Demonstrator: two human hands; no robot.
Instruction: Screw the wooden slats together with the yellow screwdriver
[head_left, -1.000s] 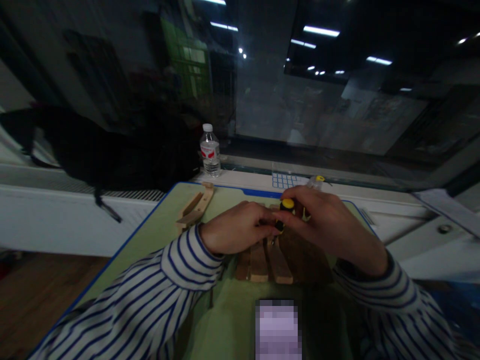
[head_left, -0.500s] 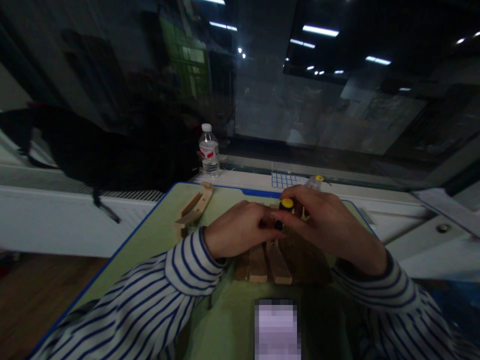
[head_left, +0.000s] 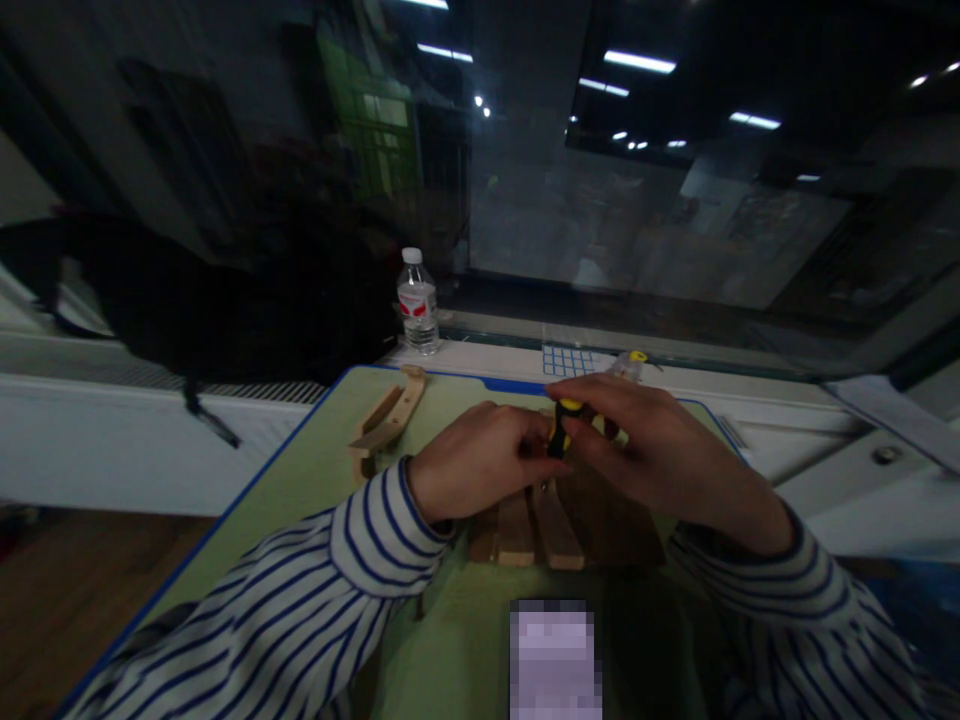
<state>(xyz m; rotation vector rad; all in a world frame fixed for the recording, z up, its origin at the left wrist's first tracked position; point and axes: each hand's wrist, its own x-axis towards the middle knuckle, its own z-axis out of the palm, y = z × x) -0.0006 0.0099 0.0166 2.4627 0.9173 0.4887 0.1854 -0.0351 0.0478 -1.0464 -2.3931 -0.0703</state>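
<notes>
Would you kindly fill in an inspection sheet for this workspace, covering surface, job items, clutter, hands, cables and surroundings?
Surface: green tabletop, blue edging.
Job's things: black-and-yellow tool handle, held over wooden strips lying on a brown panel.
Clutter: joined wooden pieces at the tabletop's far left; phone-like item, its face pixelated, near the person.
Hands: right hand grips the handle's top; left hand is at its lower end, exact grip hidden.
Cables: nothing seen.
Surroundings: upright water bottle on the sill; black bag left of it; dark window behind.
</notes>
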